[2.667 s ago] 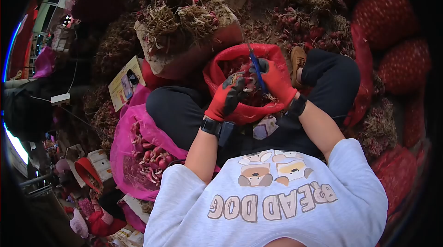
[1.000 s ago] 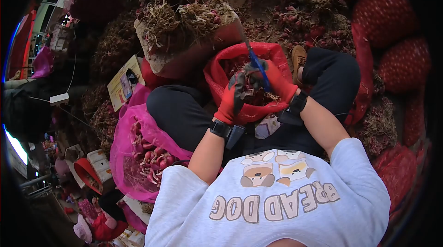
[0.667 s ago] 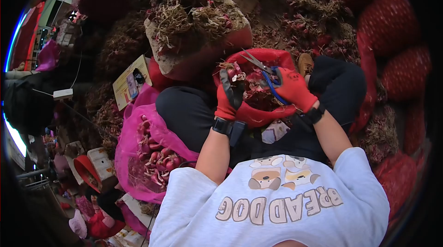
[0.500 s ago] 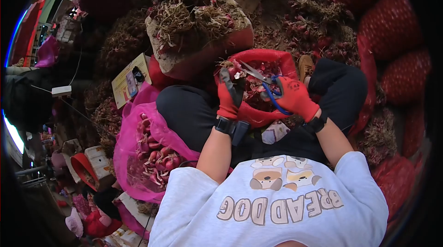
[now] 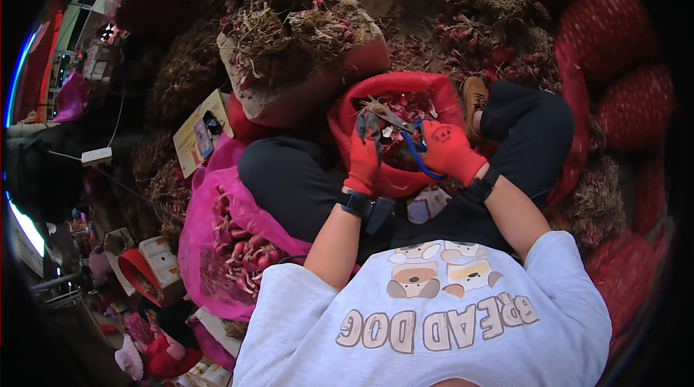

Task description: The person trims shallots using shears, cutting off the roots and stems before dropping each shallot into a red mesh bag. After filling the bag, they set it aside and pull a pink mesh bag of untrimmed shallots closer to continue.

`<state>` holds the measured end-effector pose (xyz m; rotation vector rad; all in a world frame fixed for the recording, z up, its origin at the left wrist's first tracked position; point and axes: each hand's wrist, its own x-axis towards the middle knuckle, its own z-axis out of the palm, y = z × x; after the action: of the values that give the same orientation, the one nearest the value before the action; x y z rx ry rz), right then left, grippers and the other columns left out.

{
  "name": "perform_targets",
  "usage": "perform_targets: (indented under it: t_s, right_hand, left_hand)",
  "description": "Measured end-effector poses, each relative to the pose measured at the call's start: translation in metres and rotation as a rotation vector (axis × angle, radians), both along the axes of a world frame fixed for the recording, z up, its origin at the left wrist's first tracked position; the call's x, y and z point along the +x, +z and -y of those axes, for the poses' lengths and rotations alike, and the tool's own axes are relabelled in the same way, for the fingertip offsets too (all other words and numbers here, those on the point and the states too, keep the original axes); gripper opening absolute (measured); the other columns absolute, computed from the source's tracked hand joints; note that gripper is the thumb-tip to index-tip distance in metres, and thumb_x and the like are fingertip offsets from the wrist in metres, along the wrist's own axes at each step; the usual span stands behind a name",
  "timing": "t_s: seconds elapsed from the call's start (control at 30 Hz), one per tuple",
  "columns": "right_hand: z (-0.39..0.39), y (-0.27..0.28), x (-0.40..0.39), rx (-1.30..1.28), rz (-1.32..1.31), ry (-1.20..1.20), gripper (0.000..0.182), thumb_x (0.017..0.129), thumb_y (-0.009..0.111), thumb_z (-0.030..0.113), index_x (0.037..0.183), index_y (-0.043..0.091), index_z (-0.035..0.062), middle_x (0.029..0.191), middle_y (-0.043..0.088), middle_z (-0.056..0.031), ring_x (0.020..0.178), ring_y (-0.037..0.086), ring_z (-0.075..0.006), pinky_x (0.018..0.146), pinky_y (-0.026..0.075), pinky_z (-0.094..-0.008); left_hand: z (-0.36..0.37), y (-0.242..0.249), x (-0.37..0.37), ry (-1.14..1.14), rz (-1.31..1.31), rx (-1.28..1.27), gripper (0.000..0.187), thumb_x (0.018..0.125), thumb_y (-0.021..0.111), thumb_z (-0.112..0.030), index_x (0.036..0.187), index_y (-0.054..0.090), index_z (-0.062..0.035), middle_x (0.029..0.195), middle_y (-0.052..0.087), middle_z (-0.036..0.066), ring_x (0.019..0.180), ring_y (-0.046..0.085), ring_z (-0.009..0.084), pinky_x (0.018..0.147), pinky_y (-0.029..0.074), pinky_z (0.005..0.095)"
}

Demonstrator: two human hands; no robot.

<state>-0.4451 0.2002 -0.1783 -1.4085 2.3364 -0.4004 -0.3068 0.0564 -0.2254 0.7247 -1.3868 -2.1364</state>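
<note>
My left hand (image 5: 366, 150), in a red and grey work glove, is closed at the left side of an open red sack (image 5: 345, 98). Its fingers pinch a shallot, mostly hidden, with dry stalks (image 5: 376, 106) sticking out beyond the fingertips. In a matching glove, my right hand (image 5: 450, 151) grips the blue handles of a pair of scissors (image 5: 396, 121). Their blades point left and lie against the stalks, looking nearly together. Below both hands, the sack holds reddish skins and trimmings (image 5: 412, 106). It stands between my bent legs.
Left of my leg, a pink mesh bag (image 5: 195, 242) contains peeled-looking shallots (image 5: 249, 253). Dried shallot bunches (image 5: 318, 32) lie on a foam box (image 5: 289, 98) ahead. A phone (image 5: 203, 137) rests on cardboard (image 5: 186, 148). Full red net sacks (image 5: 607, 32) line the right.
The scissor blades have come from spread to nearly together at the stalks. My right hand has shifted slightly left, and my left hand has moved a little right and down.
</note>
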Motion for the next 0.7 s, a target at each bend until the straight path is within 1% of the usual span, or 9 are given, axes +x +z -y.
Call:
perform_targets:
  t_s: [0.07,0.2,0.27,0.33,0.4,0.5,0.53,0.63,0.7]
  right_hand:
    - [0.000,-0.001,0.001,0.037,0.078,-0.016,0.053,0.080,0.056,0.051,0.101,0.055,0.0017,0.089,0.063,-0.0190,0.085,0.063,-0.0334,0.074,0.050,-0.0418]
    - [0.003,-0.007,0.006,0.057,0.148,-0.069,0.045,0.083,0.054,0.047,0.094,0.060,0.0038,0.086,0.065,-0.0180,0.083,0.064,-0.0337,0.074,0.050,-0.0422]
    - [0.000,-0.012,0.005,0.052,0.209,-0.111,0.046,0.082,0.056,0.050,0.089,0.061,0.0048,0.084,0.065,-0.0176,0.081,0.064,-0.0337,0.072,0.049,-0.0424]
    - [-0.001,0.003,0.004,0.031,0.256,-0.171,0.049,0.079,0.061,0.054,0.084,0.062,0.0055,0.082,0.064,-0.0175,0.078,0.063,-0.0337,0.069,0.048,-0.0425]
    - [-0.006,0.025,-0.005,0.034,0.255,-0.180,0.051,0.078,0.061,0.057,0.086,0.062,0.0065,0.082,0.064,-0.0165,0.078,0.063,-0.0326,0.069,0.048,-0.0419]
    - [-0.012,0.024,-0.010,-0.054,0.195,-0.175,0.048,0.077,0.063,0.056,0.088,0.063,0.0091,0.080,0.065,-0.0134,0.077,0.063,-0.0313,0.067,0.048,-0.0408]
    - [-0.014,0.037,-0.009,-0.073,0.200,-0.167,0.047,0.077,0.064,0.055,0.087,0.063,0.0095,0.080,0.065,-0.0129,0.076,0.063,-0.0314,0.067,0.048,-0.0407]
    - [-0.018,0.057,-0.001,-0.112,0.243,-0.158,0.043,0.076,0.066,0.052,0.085,0.064,0.0096,0.076,0.064,-0.0118,0.074,0.063,-0.0314,0.066,0.048,-0.0401]
    - [-0.019,0.053,0.002,-0.126,0.243,-0.157,0.041,0.076,0.067,0.050,0.083,0.064,0.0094,0.074,0.064,-0.0118,0.071,0.063,-0.0314,0.065,0.048,-0.0396]
  left_hand:
    - [-0.002,-0.017,0.001,0.078,0.043,-0.184,0.041,0.099,0.041,-0.032,0.127,0.046,-0.0015,0.113,0.057,0.008,0.097,0.058,0.0145,0.076,0.052,0.0268]
    - [-0.003,0.005,0.005,0.015,0.058,-0.076,0.040,0.099,0.042,-0.030,0.125,0.046,-0.0003,0.115,0.056,0.009,0.095,0.059,0.0159,0.071,0.053,0.0261]
    - [-0.001,0.009,0.001,-0.078,0.090,-0.247,0.040,0.098,0.046,-0.027,0.130,0.043,-0.0049,0.117,0.055,0.007,0.097,0.057,0.0130,0.074,0.052,0.0269]
    - [0.000,0.014,-0.005,-0.089,0.112,-0.258,0.041,0.097,0.048,-0.025,0.133,0.041,-0.0071,0.119,0.053,0.005,0.098,0.056,0.0114,0.076,0.051,0.0270]
    - [-0.002,0.022,-0.008,-0.012,0.133,-0.105,0.041,0.097,0.050,-0.024,0.133,0.041,-0.0069,0.120,0.052,0.005,0.097,0.055,0.0110,0.076,0.050,0.0264]
    - [0.003,0.035,-0.007,0.031,0.152,-0.359,0.042,0.096,0.051,-0.020,0.134,0.040,-0.0064,0.121,0.049,0.004,0.098,0.053,0.0100,0.081,0.047,0.0244]
    - [0.005,0.033,-0.007,0.024,0.074,-0.207,0.041,0.097,0.048,-0.018,0.134,0.038,-0.0043,0.117,0.049,0.005,0.099,0.054,0.0113,0.083,0.048,0.0260]
    - [0.004,0.038,-0.008,-0.005,-0.060,-0.050,0.041,0.096,0.049,-0.013,0.134,0.038,-0.0047,0.117,0.049,0.003,0.098,0.053,0.0098,0.085,0.047,0.0247]
    - [0.003,0.039,-0.009,0.008,-0.078,-0.111,0.043,0.095,0.048,-0.009,0.136,0.036,-0.0051,0.115,0.049,0.003,0.098,0.052,0.0096,0.087,0.045,0.0241]
